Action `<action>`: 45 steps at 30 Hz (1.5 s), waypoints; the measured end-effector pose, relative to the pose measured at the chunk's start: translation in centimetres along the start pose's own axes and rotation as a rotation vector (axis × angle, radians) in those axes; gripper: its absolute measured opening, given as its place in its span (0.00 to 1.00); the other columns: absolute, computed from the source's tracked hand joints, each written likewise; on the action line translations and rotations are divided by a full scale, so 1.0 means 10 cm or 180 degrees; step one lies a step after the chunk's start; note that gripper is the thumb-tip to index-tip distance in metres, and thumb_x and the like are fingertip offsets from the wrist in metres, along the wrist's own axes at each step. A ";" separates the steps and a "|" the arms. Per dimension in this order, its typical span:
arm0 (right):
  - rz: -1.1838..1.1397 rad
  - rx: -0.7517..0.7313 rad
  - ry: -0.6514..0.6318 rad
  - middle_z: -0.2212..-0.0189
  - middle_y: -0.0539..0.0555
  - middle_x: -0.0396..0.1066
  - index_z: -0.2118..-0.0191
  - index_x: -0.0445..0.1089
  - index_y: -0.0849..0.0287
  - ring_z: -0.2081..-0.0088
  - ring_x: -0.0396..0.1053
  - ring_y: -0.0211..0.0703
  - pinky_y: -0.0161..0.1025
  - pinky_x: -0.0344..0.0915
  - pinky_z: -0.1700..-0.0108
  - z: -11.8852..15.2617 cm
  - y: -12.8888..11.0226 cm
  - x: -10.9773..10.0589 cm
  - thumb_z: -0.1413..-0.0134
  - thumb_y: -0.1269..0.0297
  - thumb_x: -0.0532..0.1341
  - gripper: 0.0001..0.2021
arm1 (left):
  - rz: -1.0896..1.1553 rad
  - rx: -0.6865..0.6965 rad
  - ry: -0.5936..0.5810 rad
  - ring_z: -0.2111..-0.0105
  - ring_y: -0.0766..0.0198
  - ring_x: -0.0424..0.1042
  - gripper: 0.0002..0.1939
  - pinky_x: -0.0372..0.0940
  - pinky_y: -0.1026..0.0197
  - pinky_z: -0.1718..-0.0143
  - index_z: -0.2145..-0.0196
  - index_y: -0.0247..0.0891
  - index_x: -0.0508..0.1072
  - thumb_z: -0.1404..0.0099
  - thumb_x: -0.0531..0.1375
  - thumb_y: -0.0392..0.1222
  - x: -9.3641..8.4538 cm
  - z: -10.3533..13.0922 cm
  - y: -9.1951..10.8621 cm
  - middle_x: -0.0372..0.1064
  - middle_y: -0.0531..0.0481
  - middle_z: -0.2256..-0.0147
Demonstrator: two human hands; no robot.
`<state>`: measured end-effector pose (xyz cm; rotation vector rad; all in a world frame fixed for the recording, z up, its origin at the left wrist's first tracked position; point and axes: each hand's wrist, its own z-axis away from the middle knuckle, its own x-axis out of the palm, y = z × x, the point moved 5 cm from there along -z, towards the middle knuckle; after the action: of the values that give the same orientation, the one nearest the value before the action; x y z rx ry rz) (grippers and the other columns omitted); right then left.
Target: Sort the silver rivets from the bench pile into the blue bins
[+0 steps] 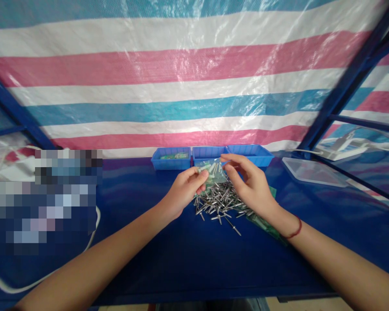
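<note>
Head view.
Item: clear plastic bag (219, 173), thin, glossy, crinkled; held above the metal pins, spanning the gap between the hands. Contents: pale green pieces and slim metallic ones, the latter slanting up and away.
Left hand (185, 188): closed, thumb over curled fingers, pinching the bag's left side; the nearer hand to the green pieces.
Right hand (253, 186): loosely curved, thumb and forefinger slightly parted at the bag's upper right edge; cannot tell whether they grip it.
Metal pins (216, 199): loose heap, silvery, smooth, slender, long axes in all directions; below the bag, between the hands.
Green packets (266, 226): shiny film, beneath the right forearm.
Blue trays (171, 165): ribbed plastic, in a row beyond the hands; small packets in the left one.
Desk (168, 263): dark blue, smooth.
</note>
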<state>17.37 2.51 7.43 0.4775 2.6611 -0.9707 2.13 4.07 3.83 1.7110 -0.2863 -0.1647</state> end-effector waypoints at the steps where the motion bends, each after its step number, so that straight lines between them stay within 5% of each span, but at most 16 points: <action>1: -0.0151 0.0303 -0.0070 0.64 0.54 0.71 0.52 0.65 0.56 0.66 0.69 0.40 0.40 0.65 0.64 0.00 0.04 0.02 0.41 0.64 0.53 0.12 | -0.0060 0.0039 0.0054 0.79 0.72 0.56 0.13 0.50 0.65 0.76 0.71 0.35 0.65 0.39 0.58 0.48 -0.01 0.00 0.01 0.59 0.55 0.79; 4: -0.0564 0.0921 -0.0523 0.76 0.50 0.69 0.57 0.64 0.59 0.74 0.66 0.37 0.36 0.62 0.71 0.03 0.12 0.14 0.42 0.56 0.54 0.13 | -0.0246 0.0174 0.0107 0.79 0.72 0.56 0.12 0.50 0.66 0.76 0.70 0.34 0.66 0.39 0.57 0.48 -0.01 0.00 0.04 0.58 0.56 0.79; 8: -0.0779 0.1140 -0.1060 0.79 0.49 0.66 0.71 0.64 0.60 0.76 0.63 0.34 0.34 0.59 0.73 0.06 0.14 0.28 0.44 0.53 0.55 0.14 | -0.0459 0.0269 0.0040 0.78 0.71 0.59 0.12 0.54 0.66 0.75 0.69 0.34 0.68 0.40 0.57 0.47 0.00 0.00 0.03 0.60 0.55 0.77; 20: -0.0794 0.1102 -0.1001 0.80 0.48 0.66 0.74 0.65 0.60 0.78 0.61 0.33 0.34 0.57 0.74 0.05 0.22 0.24 0.44 0.53 0.56 0.15 | -0.0680 0.0451 -0.0151 0.71 0.67 0.69 0.10 0.63 0.63 0.67 0.64 0.34 0.69 0.40 0.57 0.44 0.03 -0.04 0.02 0.70 0.48 0.68; 23: -0.0834 0.1187 -0.0923 0.78 0.49 0.66 0.71 0.66 0.60 0.77 0.62 0.34 0.34 0.59 0.74 0.00 0.24 0.20 0.43 0.51 0.54 0.16 | -0.1001 0.0696 0.0240 0.72 0.66 0.69 0.10 0.63 0.64 0.68 0.64 0.35 0.68 0.40 0.57 0.45 -0.19 -0.19 0.05 0.69 0.50 0.71; 27: -0.0855 0.1313 -0.0578 0.78 0.49 0.66 0.67 0.66 0.60 0.78 0.62 0.34 0.35 0.59 0.75 -0.08 0.28 0.08 0.43 0.51 0.53 0.16 | -0.1768 0.0924 0.1662 0.71 0.63 0.71 0.20 0.64 0.62 0.67 0.53 0.35 0.61 0.41 0.59 0.44 -0.85 -0.39 0.13 0.69 0.52 0.74; 30: -0.0777 0.1287 -0.0424 0.78 0.49 0.66 0.68 0.66 0.59 0.79 0.61 0.34 0.35 0.58 0.75 -0.12 0.31 0.00 0.43 0.52 0.54 0.15 | -0.2831 0.0778 0.2135 0.66 0.59 0.72 0.21 0.64 0.58 0.62 0.51 0.35 0.60 0.39 0.57 0.45 -1.22 -0.48 0.16 0.72 0.49 0.70; 33: -0.0673 0.1283 -0.0349 0.79 0.49 0.65 0.69 0.65 0.59 0.79 0.61 0.34 0.34 0.58 0.76 -0.15 0.34 -0.06 0.45 0.53 0.55 0.13 | -0.3888 0.0463 0.2141 0.55 0.51 0.68 0.17 0.61 0.50 0.55 0.53 0.38 0.66 0.38 0.54 0.47 -1.34 -0.49 0.13 0.72 0.44 0.60; 37: -0.0177 0.1299 -0.0408 0.78 0.50 0.67 0.70 0.66 0.60 0.79 0.62 0.35 0.35 0.58 0.76 -0.21 0.41 -0.17 0.46 0.57 0.55 0.11 | -0.4403 0.0480 0.2040 0.47 0.45 0.59 0.20 0.56 0.43 0.51 0.48 0.38 0.65 0.35 0.49 0.48 -1.28 -0.44 0.12 0.63 0.38 0.47; 42: 0.1390 0.0815 -0.0947 0.77 0.53 0.72 0.73 0.70 0.58 0.76 0.66 0.41 0.38 0.58 0.72 -0.31 0.54 -0.44 0.49 0.62 0.55 0.09 | -0.4787 0.0410 0.1342 0.50 0.50 0.62 0.20 0.54 0.44 0.51 0.60 0.42 0.74 0.32 0.45 0.49 -1.19 -0.50 0.05 0.70 0.45 0.53; 45: 0.1959 0.0751 -0.1406 0.79 0.53 0.72 0.77 0.71 0.56 0.79 0.65 0.41 0.38 0.56 0.75 -0.28 0.81 -0.61 0.54 0.61 0.59 0.08 | -0.4795 0.0397 0.1228 0.50 0.50 0.62 0.19 0.52 0.42 0.50 0.61 0.43 0.74 0.32 0.46 0.51 -1.17 -0.50 0.03 0.70 0.46 0.54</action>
<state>25.73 8.84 7.06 0.9359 1.8447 -1.0348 -7.75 12.04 4.32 1.6998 1.3450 -0.8926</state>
